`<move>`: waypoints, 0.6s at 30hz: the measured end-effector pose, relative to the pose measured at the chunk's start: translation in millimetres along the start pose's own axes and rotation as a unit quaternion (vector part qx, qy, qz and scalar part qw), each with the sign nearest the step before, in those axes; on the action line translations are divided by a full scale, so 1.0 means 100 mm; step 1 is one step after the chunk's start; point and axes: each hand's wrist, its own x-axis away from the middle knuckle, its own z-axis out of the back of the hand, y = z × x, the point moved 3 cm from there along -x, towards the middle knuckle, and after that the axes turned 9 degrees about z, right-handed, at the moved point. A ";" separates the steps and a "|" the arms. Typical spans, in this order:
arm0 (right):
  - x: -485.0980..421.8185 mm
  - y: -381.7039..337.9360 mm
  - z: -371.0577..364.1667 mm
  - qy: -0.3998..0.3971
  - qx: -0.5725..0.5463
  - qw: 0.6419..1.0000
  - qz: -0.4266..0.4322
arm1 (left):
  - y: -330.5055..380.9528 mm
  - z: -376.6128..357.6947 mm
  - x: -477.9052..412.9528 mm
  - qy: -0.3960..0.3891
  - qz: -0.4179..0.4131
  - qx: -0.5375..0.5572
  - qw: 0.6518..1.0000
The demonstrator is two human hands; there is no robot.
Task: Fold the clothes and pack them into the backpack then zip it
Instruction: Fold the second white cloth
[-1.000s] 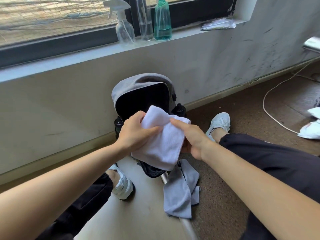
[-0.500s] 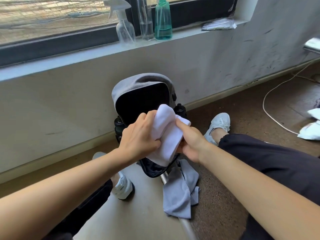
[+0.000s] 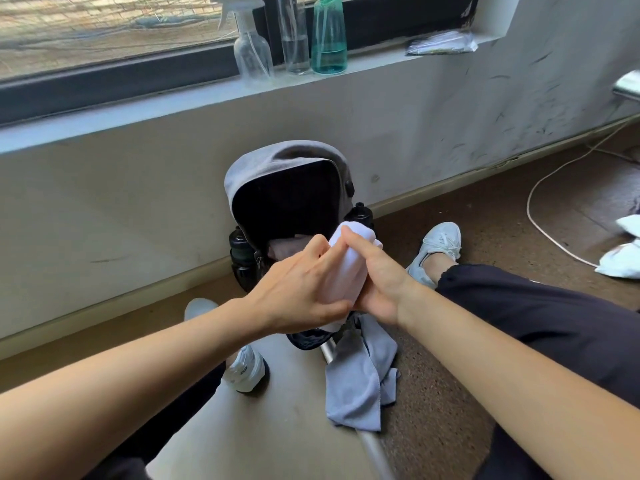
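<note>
A grey backpack [image 3: 277, 161] stands open against the wall, its dark inside facing me, with a pinkish folded garment [image 3: 287, 245] lying in it. Just in front of its opening I hold a white cloth [image 3: 349, 268], folded into a narrow bundle. My left hand [image 3: 301, 292] wraps over its left side. My right hand [image 3: 377, 275] presses it from the right, fingers along its top. A light grey cloth [image 3: 360, 379] lies crumpled over the edge of the stool below my hands.
Black bottles [image 3: 240, 252] sit in the backpack's side pockets. Spray bottles [image 3: 325, 36] stand on the window sill. My white shoes [image 3: 436, 244] flank the bag. A white cable [image 3: 540, 230] and white cloths [image 3: 620, 258] lie on the brown floor at right.
The white cloth hung flat between my hands; now it is folded over into a narrow bundle, my hands have closed together around it, and it sits nearer the backpack's opening.
</note>
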 end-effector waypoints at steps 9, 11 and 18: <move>-0.07 -0.01 0.05 0.013 -0.009 0.999 0.050 | -0.36 0.00 -0.15 0.029 0.222 0.446 0.867; -0.07 0.00 0.03 0.005 0.008 0.997 0.081 | -0.34 -0.08 -0.14 -0.055 0.230 0.498 0.834; -0.14 0.16 0.11 0.032 0.116 0.987 0.103 | -0.18 -0.31 -0.01 -0.102 0.155 0.558 0.809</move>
